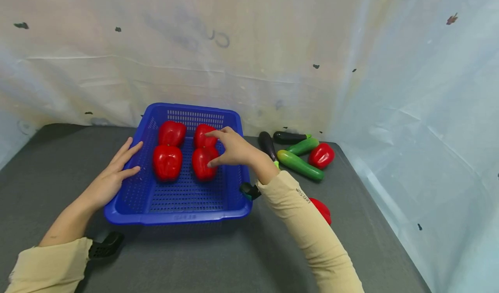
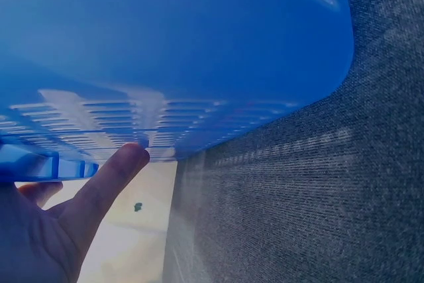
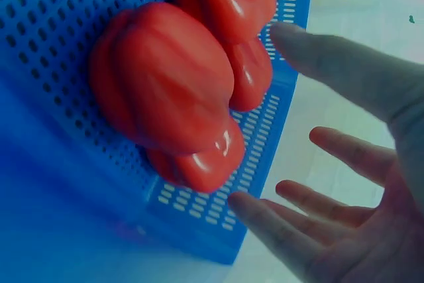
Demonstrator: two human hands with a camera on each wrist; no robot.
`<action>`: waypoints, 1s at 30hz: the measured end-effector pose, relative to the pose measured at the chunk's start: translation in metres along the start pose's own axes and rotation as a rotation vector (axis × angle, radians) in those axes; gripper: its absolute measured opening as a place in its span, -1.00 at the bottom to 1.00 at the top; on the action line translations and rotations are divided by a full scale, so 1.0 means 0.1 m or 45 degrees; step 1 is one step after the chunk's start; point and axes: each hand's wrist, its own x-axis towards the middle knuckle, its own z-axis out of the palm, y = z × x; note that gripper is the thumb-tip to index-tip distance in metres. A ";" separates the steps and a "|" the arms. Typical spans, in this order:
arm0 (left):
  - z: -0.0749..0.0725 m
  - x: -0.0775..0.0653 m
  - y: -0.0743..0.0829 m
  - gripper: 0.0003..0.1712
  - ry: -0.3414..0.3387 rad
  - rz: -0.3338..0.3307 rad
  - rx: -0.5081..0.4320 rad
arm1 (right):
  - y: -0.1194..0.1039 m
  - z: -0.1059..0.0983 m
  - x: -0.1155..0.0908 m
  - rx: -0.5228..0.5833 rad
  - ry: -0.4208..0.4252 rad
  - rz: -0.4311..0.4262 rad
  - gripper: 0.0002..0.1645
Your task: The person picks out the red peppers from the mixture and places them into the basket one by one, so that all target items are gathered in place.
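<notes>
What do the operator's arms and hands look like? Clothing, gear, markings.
The left sleeve and right sleeve are pale yellow. Dark lettering marks the right one, too small to read surely. A black device juts out beside each: left device, right device. Left hand and right hand show no gloves.

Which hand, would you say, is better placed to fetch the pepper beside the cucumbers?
Right hand, probably: it holds nothing and is nearer that pepper; the left hand touches the blue basket.
</notes>
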 end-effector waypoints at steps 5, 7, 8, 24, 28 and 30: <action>0.01 0.00 0.00 -0.32 -0.003 -0.016 0.007 | 0.04 -0.04 -0.10 -0.022 0.014 0.007 -0.08; 0.01 0.00 0.00 -0.33 -0.004 -0.020 0.017 | 0.07 -0.05 -0.14 -0.033 0.015 0.012 -0.08; 0.01 0.00 0.00 -0.33 -0.003 -0.019 0.020 | 0.09 -0.05 -0.16 -0.036 0.016 0.016 -0.08; 0.00 0.02 -0.03 -0.33 -0.018 -0.031 0.010 | 0.36 -0.05 -0.47 -0.055 0.069 0.008 -0.15; 0.00 0.02 -0.02 -0.33 -0.024 -0.036 0.011 | 0.44 -0.04 -0.56 -0.044 0.101 -0.008 -0.18; 0.00 0.02 -0.02 -0.33 -0.020 -0.027 0.005 | 0.48 -0.03 -0.60 -0.039 0.115 -0.009 -0.19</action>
